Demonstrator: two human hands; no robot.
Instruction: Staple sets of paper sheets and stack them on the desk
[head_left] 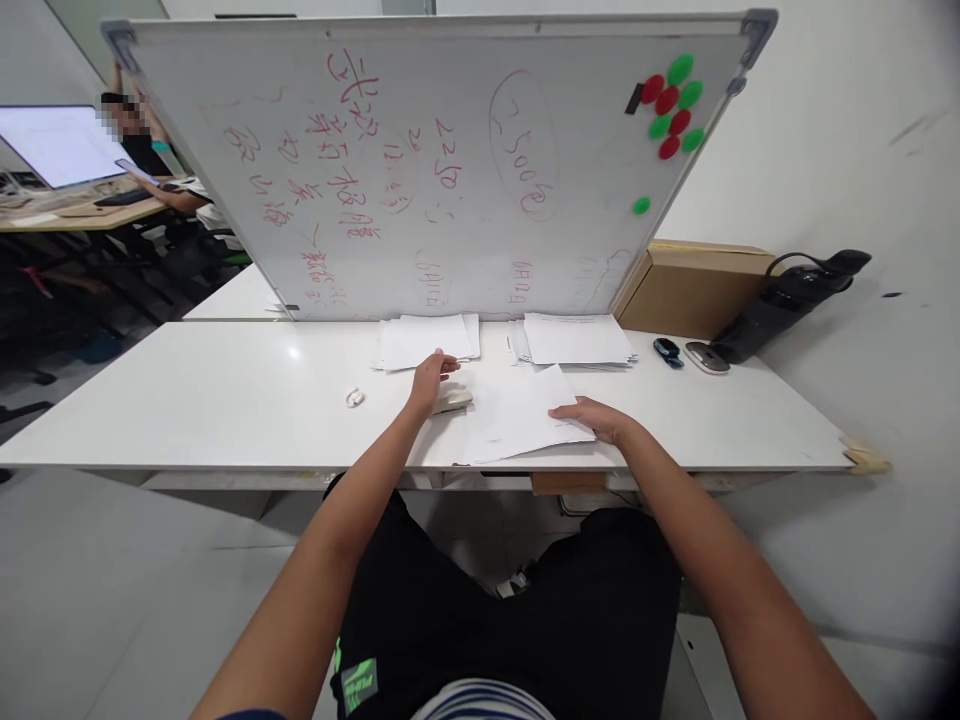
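Note:
My left hand (430, 381) lies curled over a pale stapler (450, 402) on the white table (225, 400), its fingertips touching the left paper stack (427, 340). My right hand (592, 416) rests flat, fingers stretched, on the right edge of a loose sheaf of white paper (517, 415) near the table's front edge. A second paper stack (574, 338) lies behind it, at the foot of the whiteboard.
A whiteboard (450, 150) with red writing and red and green magnets (673, 105) leans across the table's back. A cardboard box (694, 290), black bag (787, 300), mouse (705, 357) and small dark object (667, 351) sit right. A small white item (355, 398) lies left. Another person (150, 160) sits far left.

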